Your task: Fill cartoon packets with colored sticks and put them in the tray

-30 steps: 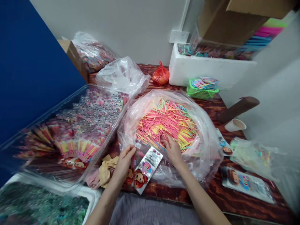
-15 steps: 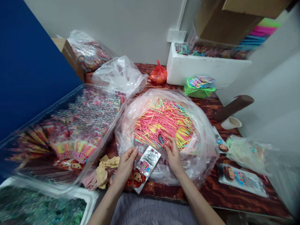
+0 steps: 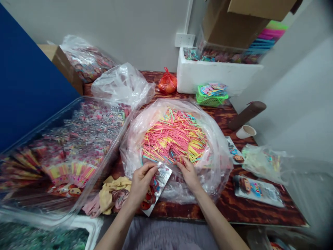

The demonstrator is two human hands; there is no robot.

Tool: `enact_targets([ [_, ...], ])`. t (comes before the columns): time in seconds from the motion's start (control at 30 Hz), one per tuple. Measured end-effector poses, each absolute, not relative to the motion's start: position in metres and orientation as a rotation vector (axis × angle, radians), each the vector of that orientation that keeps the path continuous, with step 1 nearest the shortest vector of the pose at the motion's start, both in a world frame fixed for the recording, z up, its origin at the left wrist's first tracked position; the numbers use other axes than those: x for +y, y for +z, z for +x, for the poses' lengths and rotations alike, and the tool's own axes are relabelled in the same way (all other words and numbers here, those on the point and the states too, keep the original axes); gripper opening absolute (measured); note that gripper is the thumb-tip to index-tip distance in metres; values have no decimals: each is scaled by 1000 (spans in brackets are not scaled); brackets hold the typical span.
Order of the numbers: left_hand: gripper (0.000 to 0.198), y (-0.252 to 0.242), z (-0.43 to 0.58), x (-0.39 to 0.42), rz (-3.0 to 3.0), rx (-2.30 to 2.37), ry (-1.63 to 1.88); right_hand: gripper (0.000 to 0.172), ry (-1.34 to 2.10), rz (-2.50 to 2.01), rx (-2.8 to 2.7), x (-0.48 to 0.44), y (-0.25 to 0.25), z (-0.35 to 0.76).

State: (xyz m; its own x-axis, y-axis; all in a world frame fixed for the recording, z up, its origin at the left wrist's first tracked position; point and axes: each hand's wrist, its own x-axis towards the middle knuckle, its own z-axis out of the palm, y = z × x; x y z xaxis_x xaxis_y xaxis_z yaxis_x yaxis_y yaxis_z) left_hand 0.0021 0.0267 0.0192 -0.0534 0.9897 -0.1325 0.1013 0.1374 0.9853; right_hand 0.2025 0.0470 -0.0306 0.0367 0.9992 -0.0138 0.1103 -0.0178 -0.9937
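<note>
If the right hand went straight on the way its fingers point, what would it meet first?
Most likely the pile of coloured sticks in the open plastic bag; the right hand looks right at its near edge, though depth is unclear here.

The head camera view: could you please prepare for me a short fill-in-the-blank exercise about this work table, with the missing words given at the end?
1. The person's ____ hand holds a printed packet.
2. The small basket under the printed cards is ____ in colour.
3. In the picture, the paper cup stands to the ____ of the open bag of thin sticks.
4. The large panel at the left edge is ____.

Missing words: left; green; right; blue.
</note>
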Motion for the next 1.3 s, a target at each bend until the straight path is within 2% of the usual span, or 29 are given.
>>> enact_targets([
  [0.4, 22, 10, -1, 23, 1055, 1391, 1061, 21, 1022, -1411, -1263, 45, -35, 203],
  [0.57, 31, 7, -6, 18, 847, 1440, 1142, 21, 1014, -1449, -1294, 57, -35, 196],
  [0.73, 32, 5, -14, 11, 840, 1536, 1188, 20, 768, -1405, -1502, 77, -22, 188],
  [0.93, 34, 1, -28, 1, 924, 1532, 1149, 19, 977, -1375, -1382, 59, -25, 198],
  [1.03, 29, 0, -28, 1, 899, 1478, 1114, 16, 999, -1391, -1394, 44, -33, 201],
  [1.13, 24, 1, -25, 2, 873, 1454, 1136, 21, 1013, -1397, -1373, 38, -36, 202],
  [1.3, 27, 5, -21, 3, 880, 1479, 1243, 20, 1026, -1377, -1297, 37, -32, 200],
])
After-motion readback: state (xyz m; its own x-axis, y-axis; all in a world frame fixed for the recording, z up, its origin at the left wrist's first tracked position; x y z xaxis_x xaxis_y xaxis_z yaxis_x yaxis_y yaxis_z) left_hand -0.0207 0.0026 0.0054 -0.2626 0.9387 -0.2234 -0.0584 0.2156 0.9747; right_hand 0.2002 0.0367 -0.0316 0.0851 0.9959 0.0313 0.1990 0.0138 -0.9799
